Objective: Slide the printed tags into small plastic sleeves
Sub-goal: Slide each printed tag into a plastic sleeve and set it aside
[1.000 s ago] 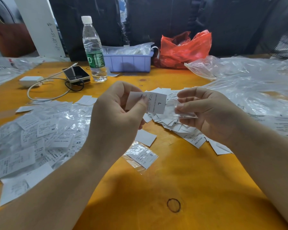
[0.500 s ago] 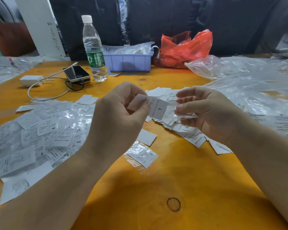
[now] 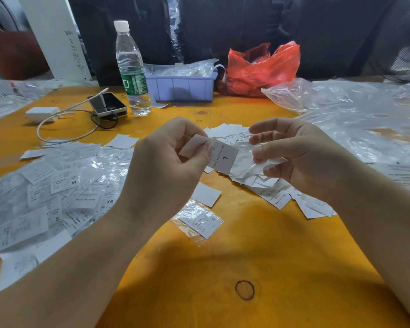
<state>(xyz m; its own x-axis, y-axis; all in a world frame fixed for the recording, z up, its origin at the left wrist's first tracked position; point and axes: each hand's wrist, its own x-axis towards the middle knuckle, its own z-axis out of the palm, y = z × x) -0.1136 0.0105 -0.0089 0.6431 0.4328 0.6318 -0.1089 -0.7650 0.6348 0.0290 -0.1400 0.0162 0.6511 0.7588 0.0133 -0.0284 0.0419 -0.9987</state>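
Note:
My left hand (image 3: pixel 166 162) pinches a white printed tag marked L (image 3: pixel 219 156) between thumb and fingers, above the table's middle. The tag's right edge meets a small clear plastic sleeve (image 3: pixel 253 162). My right hand (image 3: pixel 298 157) pinches that sleeve between thumb and lower fingers, with the index finger lifted. Under both hands lies a heap of loose tags (image 3: pixel 268 188). A sleeved tag marked S (image 3: pixel 199 221) rests on the table below my left hand. At the left spreads a pile of sleeved tags (image 3: pixel 57 192).
On the orange table (image 3: pixel 246 268) stand a water bottle (image 3: pixel 131 72), a phone (image 3: pixel 108 104) with cable and white charger (image 3: pixel 40 113), a purple bin (image 3: pixel 182 87) and a red bag (image 3: pixel 260 67). Clear plastic bags (image 3: pixel 353 119) cover the right side.
The tag has tilted and moved down to the right, and now touches the sleeve. My right index finger has lifted off the sleeve.

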